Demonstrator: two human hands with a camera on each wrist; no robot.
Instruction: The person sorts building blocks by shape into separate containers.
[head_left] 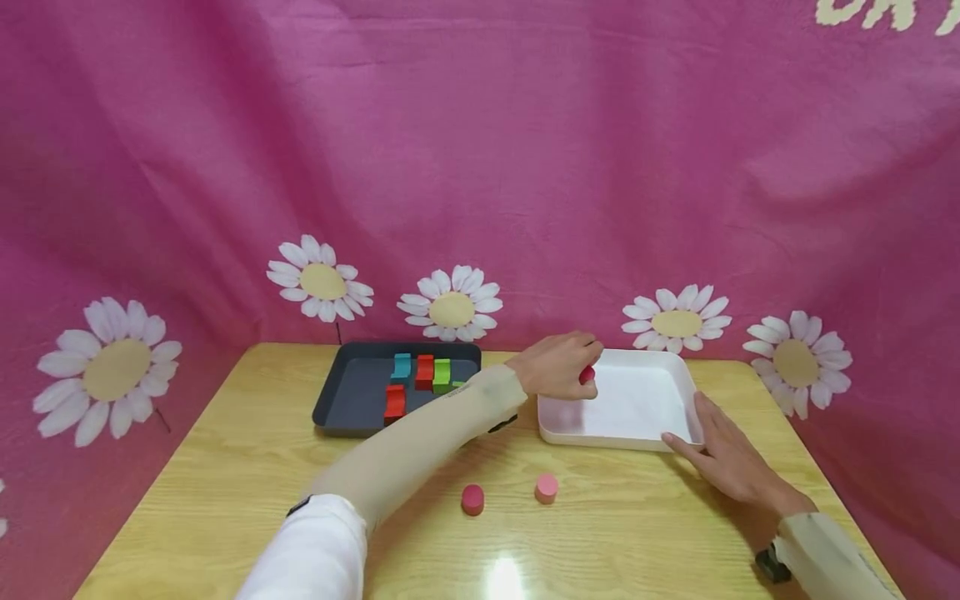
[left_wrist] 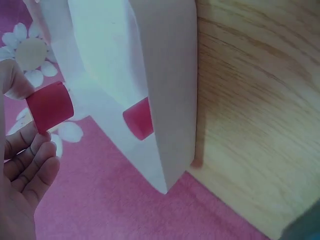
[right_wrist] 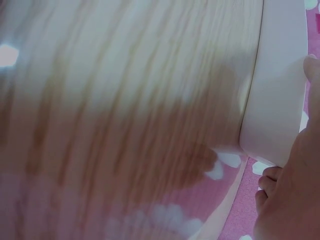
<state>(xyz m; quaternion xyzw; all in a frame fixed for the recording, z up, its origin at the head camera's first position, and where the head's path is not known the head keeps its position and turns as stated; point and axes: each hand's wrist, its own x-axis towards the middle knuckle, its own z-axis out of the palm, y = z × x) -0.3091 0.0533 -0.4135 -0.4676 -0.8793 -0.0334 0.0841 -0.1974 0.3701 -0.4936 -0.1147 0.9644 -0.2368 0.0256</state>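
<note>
My left hand (head_left: 558, 367) is over the left side of the white tray (head_left: 621, 442). It pinches a red cylindrical block (left_wrist: 50, 106) between thumb and fingers, above the tray's rim. Inside the tray, near a corner, the left wrist view shows a second red block (left_wrist: 140, 119), partly hidden by the wall; the hand covers that spot in the head view. My right hand (head_left: 731, 458) rests against the tray's front right corner, fingers extended along the right side and thumb at the front rim.
A dark grey tray (head_left: 341, 400) at the back left holds red, blue and green curved blocks, partly behind the left forearm. On the wooden table nearer me stand a dark red cylinder (head_left: 472, 499) and a pink cylinder (head_left: 547, 488). A pink flowered cloth (head_left: 525, 167) hangs behind.
</note>
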